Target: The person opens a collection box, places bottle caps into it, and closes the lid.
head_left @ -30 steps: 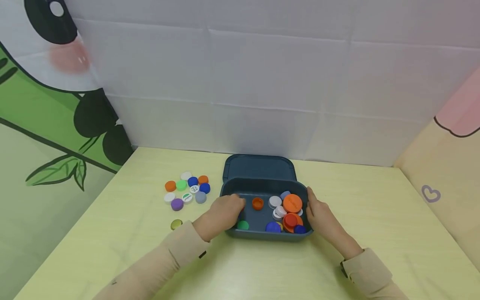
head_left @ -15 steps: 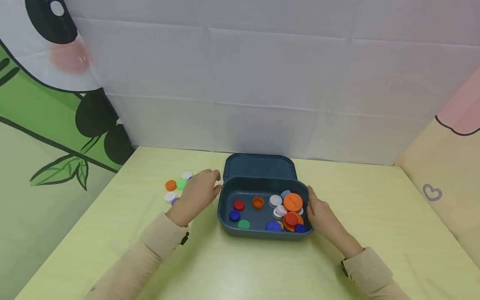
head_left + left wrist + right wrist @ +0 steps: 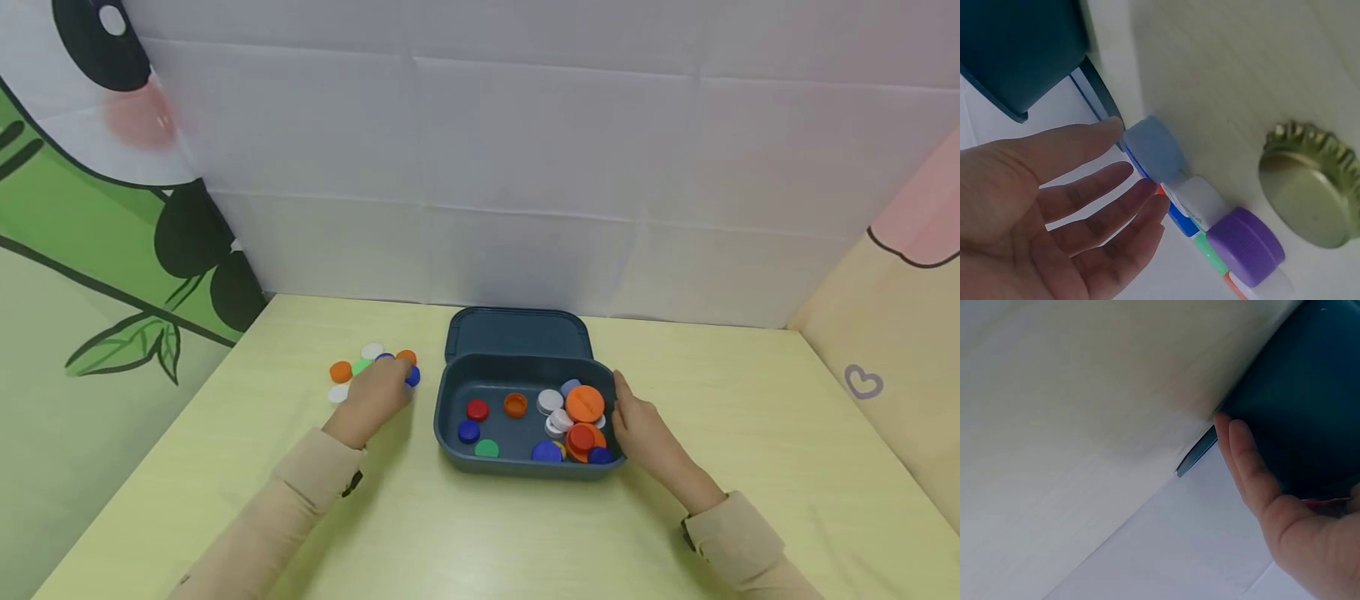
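Observation:
My left hand [image 3: 375,392] is over a cluster of bottle caps left of the dark blue box [image 3: 525,469]. In the left wrist view, the thumb and loosely bent fingers come up to a light blue cap [image 3: 1155,149], with a purple cap [image 3: 1246,247] and a gold crown cap [image 3: 1307,194] beyond. My right hand [image 3: 643,429] holds the box's right wall, straight fingers along the outside and the thumb at the rim. Inside the box are a red cap [image 3: 477,409], a large orange cap [image 3: 585,404], a green cap [image 3: 487,448] and several more.
Behind the box lies its dark blue lid [image 3: 517,332]. An orange cap [image 3: 341,372], a white cap [image 3: 372,351] and a blue cap [image 3: 413,377] sit around the left hand on the pale table [image 3: 480,542]. A white sheet [image 3: 525,167] hangs at the back.
My left hand has withdrawn from the box's left side and moved left to the loose caps, uncovering a red and a blue cap in the box. The right hand stays on the box.

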`<state>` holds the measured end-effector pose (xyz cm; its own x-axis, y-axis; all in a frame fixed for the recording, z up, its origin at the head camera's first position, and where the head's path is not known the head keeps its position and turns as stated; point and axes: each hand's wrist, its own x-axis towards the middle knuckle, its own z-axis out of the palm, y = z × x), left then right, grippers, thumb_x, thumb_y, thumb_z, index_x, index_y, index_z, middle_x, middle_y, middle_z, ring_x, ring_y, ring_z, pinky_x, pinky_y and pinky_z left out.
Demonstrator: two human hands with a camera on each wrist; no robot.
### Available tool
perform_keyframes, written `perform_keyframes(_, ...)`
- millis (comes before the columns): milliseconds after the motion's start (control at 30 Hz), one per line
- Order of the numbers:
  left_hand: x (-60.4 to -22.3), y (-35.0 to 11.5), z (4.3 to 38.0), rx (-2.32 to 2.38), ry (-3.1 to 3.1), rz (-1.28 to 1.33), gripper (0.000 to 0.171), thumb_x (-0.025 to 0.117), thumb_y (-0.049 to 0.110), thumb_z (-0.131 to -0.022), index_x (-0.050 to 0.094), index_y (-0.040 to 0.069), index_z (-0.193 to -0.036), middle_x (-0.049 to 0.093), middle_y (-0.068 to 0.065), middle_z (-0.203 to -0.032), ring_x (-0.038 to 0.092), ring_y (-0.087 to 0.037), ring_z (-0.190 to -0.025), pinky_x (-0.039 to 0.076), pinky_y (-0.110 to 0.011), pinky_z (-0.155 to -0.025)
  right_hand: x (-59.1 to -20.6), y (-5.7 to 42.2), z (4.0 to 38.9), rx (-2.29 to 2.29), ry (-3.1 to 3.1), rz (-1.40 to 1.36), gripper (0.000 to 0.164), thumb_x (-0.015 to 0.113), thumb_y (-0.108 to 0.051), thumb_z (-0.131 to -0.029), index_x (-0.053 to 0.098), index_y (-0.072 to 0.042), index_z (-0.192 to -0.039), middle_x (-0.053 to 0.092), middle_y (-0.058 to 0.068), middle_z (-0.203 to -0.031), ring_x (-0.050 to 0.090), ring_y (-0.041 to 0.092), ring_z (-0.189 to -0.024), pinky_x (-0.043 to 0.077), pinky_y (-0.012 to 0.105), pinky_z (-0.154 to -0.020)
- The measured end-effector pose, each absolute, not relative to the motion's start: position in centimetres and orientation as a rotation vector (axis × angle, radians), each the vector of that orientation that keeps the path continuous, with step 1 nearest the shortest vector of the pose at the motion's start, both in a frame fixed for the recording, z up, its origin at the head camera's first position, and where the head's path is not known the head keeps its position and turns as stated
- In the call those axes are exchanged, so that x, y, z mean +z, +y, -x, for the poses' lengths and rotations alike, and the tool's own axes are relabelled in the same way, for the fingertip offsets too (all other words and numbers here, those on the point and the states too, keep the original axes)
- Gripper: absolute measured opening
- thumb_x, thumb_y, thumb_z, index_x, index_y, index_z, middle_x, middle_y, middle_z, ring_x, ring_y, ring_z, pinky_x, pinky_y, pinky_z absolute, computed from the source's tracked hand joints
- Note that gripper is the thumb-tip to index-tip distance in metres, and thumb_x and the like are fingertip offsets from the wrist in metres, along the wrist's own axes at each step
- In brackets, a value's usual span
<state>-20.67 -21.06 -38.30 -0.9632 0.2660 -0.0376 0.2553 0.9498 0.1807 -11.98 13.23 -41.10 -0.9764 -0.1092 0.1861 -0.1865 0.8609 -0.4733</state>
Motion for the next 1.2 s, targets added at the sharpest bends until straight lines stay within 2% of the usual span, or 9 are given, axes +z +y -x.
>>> perform_keyframes(167, -38.4, -21.0, 20.7, 0.254, 3.045, -0.382, 0.011, 0.053, -0.002, -0.08, 0.053, 0.005, -0.071, 0.043, -0.008, -0.068, 0.043, -0.021, -0.064, 0.031, -0.026, -0.048, -40.9, 13.2, 11.9, 0.763, -2.899, -0.22, 0.051, 0.042, 0.0, -0.09, 0.023, 0.017, -0.135, 0.058, 0.033, -0.102, 0.058, 0.025, -0.074, 0.052, 0.04, -0.069)
perform_keyframes(367, -38.8, -21.0, 20.9, 0.229, 3.052, -0.362, 0.008, 0.055, 0.0, -0.082, 0.057, 0.004, -0.075, 0.046, -0.009, -0.071, 0.044, -0.021, -0.065, 0.034, -0.026, -0.048, -40.5, 13.1, 11.7, 0.769, -2.917, -0.207, 0.051, 0.042, 0.0, -0.09, 0.023, 0.017, -0.135, 0.059, 0.032, -0.097, 0.057, 0.024, -0.072, 0.051, 0.038, -0.066)
perform_keyframes(700, -38.6, -21.0, 20.8, 0.274, 3.113, -0.431, 0.009, 0.051, -0.003, -0.081, 0.056, 0.003, -0.076, 0.049, -0.01, -0.071, 0.045, -0.02, -0.063, 0.035, -0.026, -0.047, -40.7, 13.2, 11.9, 0.769, -2.929, -0.195, 0.052, 0.041, -0.001, -0.091, 0.022, 0.016, -0.136, 0.06, 0.027, -0.088, 0.055, 0.022, -0.07, 0.051, 0.035, -0.064)
perform_keyframes(800, -37.9, -20.9, 20.5, 0.312, 3.143, -0.483, 0.007, 0.054, -0.002, -0.08, 0.059, 0.002, -0.083, 0.055, -0.013, -0.076, 0.049, -0.021, -0.066, 0.04, -0.028, -0.049, -40.6, 13.2, 11.9, 0.766, -2.931, -0.194, 0.052, 0.041, -0.001, -0.091, 0.022, 0.016, -0.136, 0.06, 0.027, -0.088, 0.055, 0.022, -0.07, 0.052, 0.036, -0.065)
perform_keyframes(1033, -35.9, -20.0, 19.7, 0.346, 3.201, -0.561, 0.016, 0.062, 0.006, -0.08, 0.061, 0.001, -0.095, 0.059, -0.014, -0.087, 0.057, -0.026, -0.075, 0.05, -0.035, -0.061, -40.6, 13.1, 11.9, 0.762, -2.941, -0.185, 0.052, 0.041, -0.001, -0.091, 0.021, 0.016, -0.136, 0.059, 0.024, -0.084, 0.055, 0.021, -0.069, 0.05, 0.034, -0.063)
perform_keyframes(1200, -34.5, -18.5, 18.5, 0.381, 3.208, -0.601, 0.024, 0.067, 0.01, -0.079, 0.061, 0.003, -0.101, 0.06, -0.013, -0.093, 0.058, -0.025, -0.083, 0.052, -0.037, -0.069, -40.7, 13.2, 11.9, 0.77, -2.939, -0.193, 0.052, 0.04, -0.001, -0.091, 0.021, 0.017, -0.136, 0.058, 0.033, -0.102, 0.058, 0.024, -0.075, 0.052, 0.039, -0.069)
